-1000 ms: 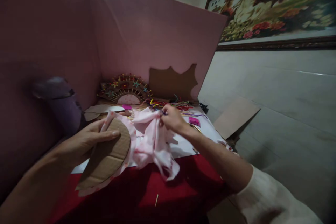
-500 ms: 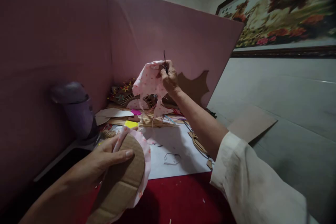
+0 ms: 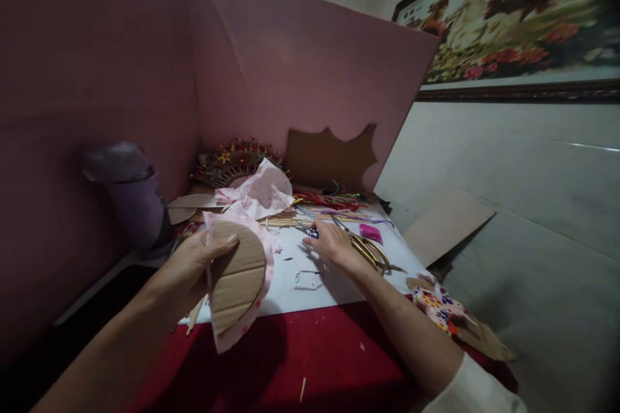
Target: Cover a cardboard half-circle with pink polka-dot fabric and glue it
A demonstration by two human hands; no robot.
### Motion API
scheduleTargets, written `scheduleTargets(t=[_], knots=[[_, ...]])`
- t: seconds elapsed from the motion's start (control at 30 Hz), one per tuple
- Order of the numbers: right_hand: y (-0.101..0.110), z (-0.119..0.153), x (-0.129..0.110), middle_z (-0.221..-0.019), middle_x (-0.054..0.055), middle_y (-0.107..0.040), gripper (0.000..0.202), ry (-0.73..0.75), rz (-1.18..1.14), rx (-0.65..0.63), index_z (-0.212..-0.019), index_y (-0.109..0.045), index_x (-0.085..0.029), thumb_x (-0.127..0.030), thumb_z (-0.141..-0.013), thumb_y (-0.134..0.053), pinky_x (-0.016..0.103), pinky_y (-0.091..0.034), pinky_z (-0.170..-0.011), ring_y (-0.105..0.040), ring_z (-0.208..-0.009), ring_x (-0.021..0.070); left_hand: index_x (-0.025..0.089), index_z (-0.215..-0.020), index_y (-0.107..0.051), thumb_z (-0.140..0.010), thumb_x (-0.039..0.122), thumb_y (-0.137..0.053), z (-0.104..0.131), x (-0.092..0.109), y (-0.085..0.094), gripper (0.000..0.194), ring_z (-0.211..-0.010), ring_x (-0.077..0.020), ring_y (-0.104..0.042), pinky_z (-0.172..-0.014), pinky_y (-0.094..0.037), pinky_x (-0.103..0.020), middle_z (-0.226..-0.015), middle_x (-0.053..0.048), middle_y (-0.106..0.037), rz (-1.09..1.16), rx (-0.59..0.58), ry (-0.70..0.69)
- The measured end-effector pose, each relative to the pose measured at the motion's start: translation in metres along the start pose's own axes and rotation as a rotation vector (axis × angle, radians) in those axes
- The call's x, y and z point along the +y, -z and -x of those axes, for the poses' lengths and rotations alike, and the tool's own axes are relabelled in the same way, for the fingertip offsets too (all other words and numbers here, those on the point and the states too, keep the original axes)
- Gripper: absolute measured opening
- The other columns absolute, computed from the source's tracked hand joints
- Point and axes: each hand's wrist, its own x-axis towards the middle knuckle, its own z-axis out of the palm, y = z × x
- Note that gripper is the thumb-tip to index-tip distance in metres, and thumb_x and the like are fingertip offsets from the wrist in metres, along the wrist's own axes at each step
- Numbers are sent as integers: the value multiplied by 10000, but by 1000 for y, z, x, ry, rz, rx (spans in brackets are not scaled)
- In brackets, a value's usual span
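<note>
A half-round cardboard piece point(image 3: 239, 274) edged with pink dotted cloth point(image 3: 265, 277) is held upright in my left hand point(image 3: 196, 264), its thumb across the cardboard. My right hand point(image 3: 332, 244) is low over the white sheet point(image 3: 285, 293), its fingers round a small dark pair of scissors point(image 3: 309, 231) whose blades point left. Just right of that hand lie large gold-handled scissors point(image 3: 368, 251). Crumpled pink dotted cloth point(image 3: 261, 190) rests on thin sticks point(image 3: 285, 221) at the back of the table.
A purple container point(image 3: 138, 206) stands at the left. Behind are a decorated fan shape point(image 3: 237, 158) and a jagged brown cardboard piece point(image 3: 329, 158). A magenta packet point(image 3: 371, 233) and colored cords point(image 3: 334, 200) lie at the right. Red cloth point(image 3: 310, 348) covers the front edge.
My right hand has come down from the raised pink cloth, which now lies at the back. My left hand has turned the cardboard piece more upright.
</note>
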Motion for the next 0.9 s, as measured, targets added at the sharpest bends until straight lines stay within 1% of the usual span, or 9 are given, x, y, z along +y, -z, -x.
scheduleTargets(t=[0.1,0.17,0.27,0.3,0.37,0.43,0.5,0.7,0.9], knots=[[-3,14,6,-1152,155,-615,298,19,-70,18,-1030,-609,-144,-370,-844,-553,390,-343,-915,-502,-1132,289,105,-815,-628,-673,96,-690,-8,-4,-19,155,-583,-175,-642,-561,-526,-273,-690,-63,-692,51,1,-36],[1,16,2,-1179,128,-606,431,59,-154,26,-1093,-587,-148,-445,-948,-312,347,-363,-911,-517,-1123,232,106,-836,-629,-694,85,-669,-14,-9,-34,148,-604,-175,-645,-589,-531,-284,-714,-68,-696,84,-28,-73],[7,20,-7,-1056,122,-655,769,167,-627,-148,-1140,-557,-133,-601,-903,5,307,-437,-811,-609,-964,186,110,-884,-636,-731,119,-664,-24,-16,-56,156,-685,-183,-658,-664,-528,-291,-790,-80,-709,120,-73,-128],[8,21,-9,-1021,123,-664,797,199,-840,-217,-1129,-559,-130,-677,-865,-44,309,-450,-789,-623,-929,193,111,-889,-639,-737,132,-668,-28,-19,-63,156,-702,-181,-656,-681,-522,-284,-806,-79,-710,135,-88,-147],[7,25,-10,-996,118,-671,745,223,-1194,-268,-1095,-567,-140,-769,-762,-346,328,-462,-785,-630,-914,219,117,-896,-646,-736,157,-686,-35,-22,-73,170,-729,-169,-648,-713,-507,-268,-835,-69,-712,167,-124,-194],[6,27,-8,-999,95,-677,670,218,-1349,-199,-1072,-570,-166,-666,-634,-652,338,-465,-810,-626,-934,233,127,-905,-656,-716,183,-719,-42,-25,-81,206,-757,-157,-639,-742,-491,-253,-862,-57,-713,185,-164,-240],[5,29,-6,-1017,79,-680,634,223,-1425,-132,-1061,-582,-182,-510,-559,-787,346,-460,-852,-615,-971,237,131,-902,-666,-703,210,-740,-48,-26,-86,227,-778,-154,-633,-759,-481,-249,-876,-54,-714,179,-205,-263],[-4,27,-1,-872,37,-700,358,113,-1447,10,-882,-664,-161,-344,-596,-777,330,-481,-820,-628,-798,187,131,-888,-668,-719,159,-725,-65,-29,-87,180,-784,-145,-643,-773,-495,-252,-851,-42,-722,243,-243,-268],[-26,24,1,-787,14,-694,296,115,-1385,51,-843,-687,-183,-332,-595,-748,308,-496,-704,-613,-722,190,111,-822,-677,-686,109,-731,-85,-37,-60,146,-675,-129,-656,-681,-516,-206,-762,-34,-725,355,-166,-269]])
